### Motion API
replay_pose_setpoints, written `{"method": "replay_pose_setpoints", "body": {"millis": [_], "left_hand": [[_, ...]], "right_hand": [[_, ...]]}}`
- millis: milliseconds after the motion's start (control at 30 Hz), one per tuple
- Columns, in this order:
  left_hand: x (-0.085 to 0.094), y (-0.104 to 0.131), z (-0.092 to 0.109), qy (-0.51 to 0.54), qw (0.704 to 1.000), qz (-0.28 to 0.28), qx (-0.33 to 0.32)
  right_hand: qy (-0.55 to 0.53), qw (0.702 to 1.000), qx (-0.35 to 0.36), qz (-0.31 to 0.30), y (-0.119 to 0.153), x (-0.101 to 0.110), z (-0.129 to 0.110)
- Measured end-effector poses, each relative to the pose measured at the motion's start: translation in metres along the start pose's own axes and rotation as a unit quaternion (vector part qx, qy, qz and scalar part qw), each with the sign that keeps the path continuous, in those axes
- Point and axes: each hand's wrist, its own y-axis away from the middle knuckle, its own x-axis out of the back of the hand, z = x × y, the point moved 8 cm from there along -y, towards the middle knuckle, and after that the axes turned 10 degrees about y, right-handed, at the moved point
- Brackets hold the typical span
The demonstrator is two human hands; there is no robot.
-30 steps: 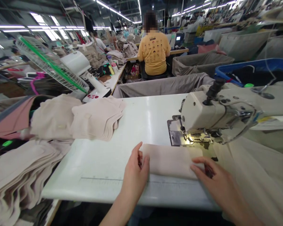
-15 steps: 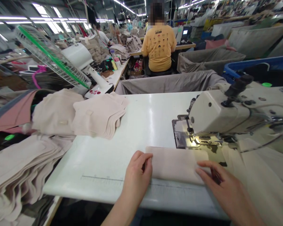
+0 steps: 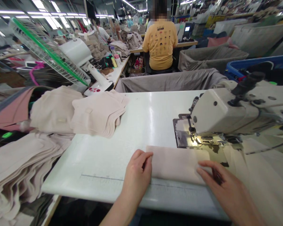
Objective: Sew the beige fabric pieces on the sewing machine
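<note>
A flat beige fabric piece (image 3: 174,164) lies near the front edge of the white table (image 3: 103,160), just in front of the sewing machine (image 3: 217,110). My left hand (image 3: 140,166) pinches its left end between thumb and fingers. At the right end, my right hand (image 3: 217,177) has its thumb and index finger on the fabric, closed lightly on the edge. The lit needle area and metal plate (image 3: 182,139) are right behind the piece. More pale cloth (image 3: 261,166) lies to the right, beyond my right hand.
Stacks of cut beige pieces (image 3: 96,114) rest at the table's left, with another pile (image 3: 21,160) lower down. A white fan (image 3: 77,53) leans behind them. A cloth-lined bin (image 3: 167,82) borders the back edge. A person in yellow (image 3: 160,44) sits farther off.
The view has shifted slightly, so the machine appears a little farther right. Both hands and the fabric piece hold nearly the same position.
</note>
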Motion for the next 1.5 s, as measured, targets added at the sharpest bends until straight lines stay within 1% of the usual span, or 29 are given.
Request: {"method": "replay_pose_setpoints", "body": {"millis": [167, 367, 567, 733, 800, 900, 1033, 1233, 1500], "left_hand": [[-0.001, -0.001, -0.001, -0.002, 1.0, -0.007, 0.006], [-0.002, -0.002, -0.001, -0.014, 1.0, -0.009, 0.002], [0.0, -0.004, 0.004, -0.019, 1.0, -0.004, -0.016], [0.0, -0.008, 0.006, -0.032, 0.999, -0.01, -0.018], [0.0, -0.009, 0.006, -0.038, 0.999, -0.011, -0.024], [0.002, -0.011, 0.006, -0.046, 0.998, -0.009, -0.037], [0.004, -0.014, 0.006, -0.055, 0.997, -0.008, -0.051], [0.005, -0.016, 0.007, -0.066, 0.996, -0.013, -0.054], [0.004, -0.017, 0.006, -0.077, 0.996, -0.02, -0.046]], "right_hand": [[-0.006, 1.0, -0.006, -0.007, 0.002, 0.0, -0.004], [-0.027, 0.999, -0.027, 0.007, 0.007, 0.002, -0.006], [-0.016, 1.0, -0.003, 0.017, 0.005, -0.002, -0.002], [-0.031, 0.998, 0.034, 0.053, 0.005, 0.002, -0.007], [-0.04, 0.997, 0.033, 0.058, 0.005, 0.003, -0.007], [-0.053, 0.997, 0.018, 0.054, 0.002, 0.003, -0.005], [-0.068, 0.997, 0.023, 0.029, -0.003, 0.001, -0.01], [-0.091, 0.994, 0.041, 0.038, -0.002, 0.007, -0.019], [-0.083, 0.996, 0.006, 0.039, -0.002, 0.006, -0.015]]}}
